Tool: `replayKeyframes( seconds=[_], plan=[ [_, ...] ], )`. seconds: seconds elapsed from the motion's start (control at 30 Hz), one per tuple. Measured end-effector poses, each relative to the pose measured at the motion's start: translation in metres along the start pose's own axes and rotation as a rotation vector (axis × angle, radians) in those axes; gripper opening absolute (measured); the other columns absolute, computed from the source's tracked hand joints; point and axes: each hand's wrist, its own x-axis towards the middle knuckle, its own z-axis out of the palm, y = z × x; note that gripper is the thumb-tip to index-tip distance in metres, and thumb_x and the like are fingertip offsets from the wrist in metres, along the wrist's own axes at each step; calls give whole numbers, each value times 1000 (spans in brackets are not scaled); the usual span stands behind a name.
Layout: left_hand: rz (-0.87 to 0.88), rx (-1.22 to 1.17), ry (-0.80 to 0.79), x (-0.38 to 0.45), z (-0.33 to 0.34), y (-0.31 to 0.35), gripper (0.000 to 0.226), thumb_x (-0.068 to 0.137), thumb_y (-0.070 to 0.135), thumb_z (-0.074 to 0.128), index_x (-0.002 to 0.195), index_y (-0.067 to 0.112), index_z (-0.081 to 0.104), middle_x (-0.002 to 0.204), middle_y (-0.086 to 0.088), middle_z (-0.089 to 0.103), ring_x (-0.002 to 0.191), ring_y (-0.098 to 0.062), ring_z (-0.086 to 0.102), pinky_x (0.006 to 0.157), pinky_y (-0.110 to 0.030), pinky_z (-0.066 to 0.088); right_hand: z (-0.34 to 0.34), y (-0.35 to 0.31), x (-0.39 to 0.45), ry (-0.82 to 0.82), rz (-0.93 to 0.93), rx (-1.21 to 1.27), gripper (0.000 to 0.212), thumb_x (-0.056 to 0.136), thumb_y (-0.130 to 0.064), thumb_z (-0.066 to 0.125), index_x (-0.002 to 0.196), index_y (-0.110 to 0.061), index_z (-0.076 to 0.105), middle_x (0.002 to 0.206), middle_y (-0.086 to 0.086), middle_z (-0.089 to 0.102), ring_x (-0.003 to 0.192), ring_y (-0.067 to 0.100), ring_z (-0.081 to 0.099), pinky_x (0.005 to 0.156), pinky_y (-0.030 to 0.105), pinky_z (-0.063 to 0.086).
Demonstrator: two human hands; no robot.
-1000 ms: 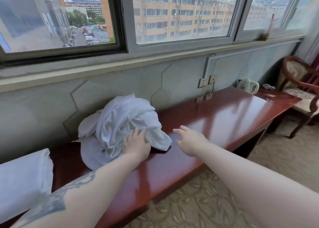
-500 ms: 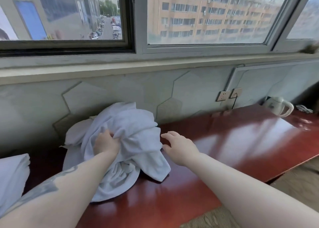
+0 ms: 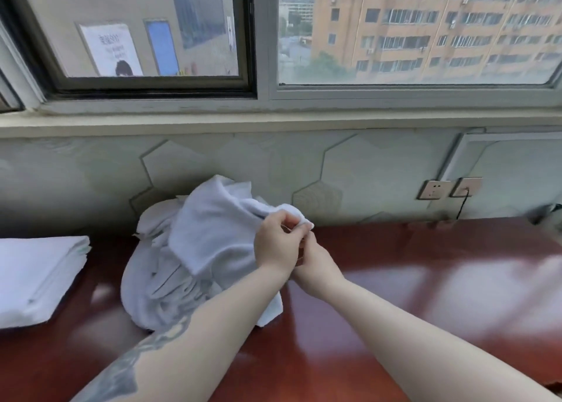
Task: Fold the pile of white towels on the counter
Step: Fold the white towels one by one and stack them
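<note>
Far left on the red-brown desk (image 3: 395, 310): a flat stack of folded white towels (image 3: 36, 277), well apart from the hands. Next along, against the wall under the window (image 3: 395, 36): the loose pile of white towels (image 3: 170, 280), crumpled and heaped, its near edge spilling toward the front of the desk. One top towel (image 3: 219, 231) raised off the heap, draped down over the rest, with a corner pulled out to the right. At that corner, the left hand (image 3: 278, 243), forearm tattooed, fingers curled and pinching the towel's edge: grip grasping the cloth. Just below and touching it, the right hand (image 3: 317, 264), fingertips tucked up behind the left; probably pinching the same edge too, though hidden by the left hand, so that grip not to be told for sure. Further right, bare glossy desk with window glare. On the wall above it, two wall sockets (image 3: 450, 187), a black cord (image 3: 462, 207) hanging from the right one down to the desk
</note>
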Motion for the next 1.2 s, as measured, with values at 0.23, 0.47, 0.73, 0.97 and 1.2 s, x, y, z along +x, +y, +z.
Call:
replayKeyframes(
  seconds=[0.23, 0.47, 0.73, 0.97, 1.2],
  plan=[
    [62, -218, -124, -54, 84, 66, 19, 78, 22, 80, 70, 20, 63, 61, 12, 64, 60, -5, 60, 65, -25, 53, -80, 71, -31, 109, -22, 608, 29, 87, -18, 64, 97, -45, 69, 93, -10, 75, 85, 6, 71, 68, 25, 57],
    [182, -162, -83, -94, 120, 71, 22, 85, 15, 72, 103, 27, 66, 108, 12, 65, 108, -4, 57, 93, -16, 42, -153, 114, -35, 383, 198, 854, 15, 86, -29, 65, 86, -15, 71, 80, -4, 74, 79, 13, 68, 66, 23, 50],
    [-115, 97, -134, -98, 125, 28, 66, 67, 13, 80, 126, 12, 52, 128, -3, 53, 121, -19, 51, 100, -39, 46, -203, 94, -35, 637, 299, 1011, 12, 84, -32, 62, 76, -24, 64, 77, -7, 68, 76, 12, 64, 65, 28, 48],
    [-68, 174, -350, -86, 157, 29, 18, 88, 25, 69, 105, 17, 70, 129, 3, 51, 122, -16, 49, 92, -29, 46, -261, 101, -40, 511, 294, 741, 23, 71, -33, 76, 78, -13, 65, 78, 2, 59, 80, 22, 57, 74, 35, 45],
    [-109, -14, -163, -90, 180, 54, 40, 99, 13, 49, 61, 28, 50, 50, 17, 47, 54, -2, 43, 50, -16, 29, -300, 161, -49, 666, 449, 835, 33, 85, -24, 75, 106, -8, 55, 104, 7, 58, 90, 21, 56, 79, 31, 47]
  ],
)
